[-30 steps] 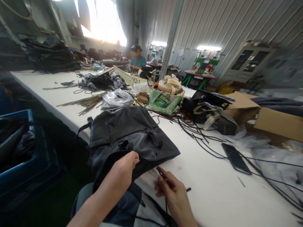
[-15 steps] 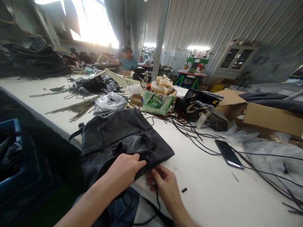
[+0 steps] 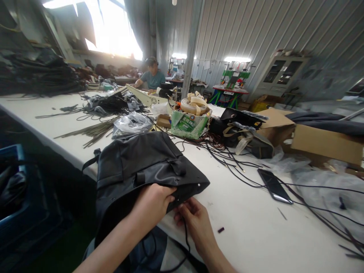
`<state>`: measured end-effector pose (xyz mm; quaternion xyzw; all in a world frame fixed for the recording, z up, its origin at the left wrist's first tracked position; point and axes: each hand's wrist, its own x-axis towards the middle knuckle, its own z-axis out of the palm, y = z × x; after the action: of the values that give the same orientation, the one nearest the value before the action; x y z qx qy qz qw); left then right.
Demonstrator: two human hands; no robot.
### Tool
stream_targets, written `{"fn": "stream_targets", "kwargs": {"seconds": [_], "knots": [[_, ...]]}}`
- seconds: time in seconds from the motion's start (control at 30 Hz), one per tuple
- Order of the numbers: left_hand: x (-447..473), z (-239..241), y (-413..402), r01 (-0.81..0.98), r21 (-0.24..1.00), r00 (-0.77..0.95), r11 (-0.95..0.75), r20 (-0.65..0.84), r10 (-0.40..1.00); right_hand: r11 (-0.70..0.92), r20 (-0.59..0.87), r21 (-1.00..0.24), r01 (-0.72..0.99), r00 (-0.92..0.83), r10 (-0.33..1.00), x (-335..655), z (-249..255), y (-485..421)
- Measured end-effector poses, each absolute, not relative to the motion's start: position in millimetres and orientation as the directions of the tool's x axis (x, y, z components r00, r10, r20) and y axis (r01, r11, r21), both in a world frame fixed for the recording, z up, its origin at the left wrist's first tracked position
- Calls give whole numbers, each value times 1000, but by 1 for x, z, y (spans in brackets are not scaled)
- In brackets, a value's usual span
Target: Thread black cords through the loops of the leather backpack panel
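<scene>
A black bag [image 3: 142, 155] with small eyelets along its open edge lies on the white table [image 3: 250, 231], its mouth towards me. My left hand [image 3: 156, 199] reaches into the mouth and pinches the rim near an eyelet, fingers partly hidden by the fabric. Just below that rim, on the outer side, my right hand [image 3: 196, 220] is closed round a thin black cord [image 3: 187, 237]. The cord hangs from the right fingers down into my lap. Its tip is hidden behind the fingers and the bag's edge.
A phone [image 3: 274, 185] lies to the right among loose black cords [image 3: 227, 161]. Further back stand a green tub [image 3: 187, 125] of tape rolls, a plastic bag [image 3: 132, 123] and a cardboard box [image 3: 324, 144]. A blue crate [image 3: 19, 212] stands at lower left. A co-worker [image 3: 152, 76] sits behind.
The bag's rim has been lifted and its mouth gapes wider, with my left hand now further inside. My right hand has shifted slightly left with the cord. The co-worker's arm has lowered.
</scene>
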<state>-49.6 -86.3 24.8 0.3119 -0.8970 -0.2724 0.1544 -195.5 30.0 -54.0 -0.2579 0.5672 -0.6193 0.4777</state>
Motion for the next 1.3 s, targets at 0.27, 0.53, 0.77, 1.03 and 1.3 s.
{"fn": "stream_targets", "kwargs": {"seconds": [0.27,0.53,0.77,1.03,1.3], "knots": [[-54,18,-92,-444,645,-795,623,37,-605,99,-219,-949,300,-400,-890,-192,-59,27],[-53,19,-89,-447,636,-760,629,101,-642,109,-217,-960,257,-443,-870,-192,-57,27],[-54,15,-92,-388,753,-774,531,47,-631,100,-221,-961,259,-495,-840,-190,-60,27],[-63,0,-87,-396,776,-732,492,56,-679,79,-189,-967,243,-475,-859,-190,-65,24],[-57,23,-64,-236,791,-738,564,232,-634,-140,502,-766,-627,-448,-740,-211,-48,58]]}}
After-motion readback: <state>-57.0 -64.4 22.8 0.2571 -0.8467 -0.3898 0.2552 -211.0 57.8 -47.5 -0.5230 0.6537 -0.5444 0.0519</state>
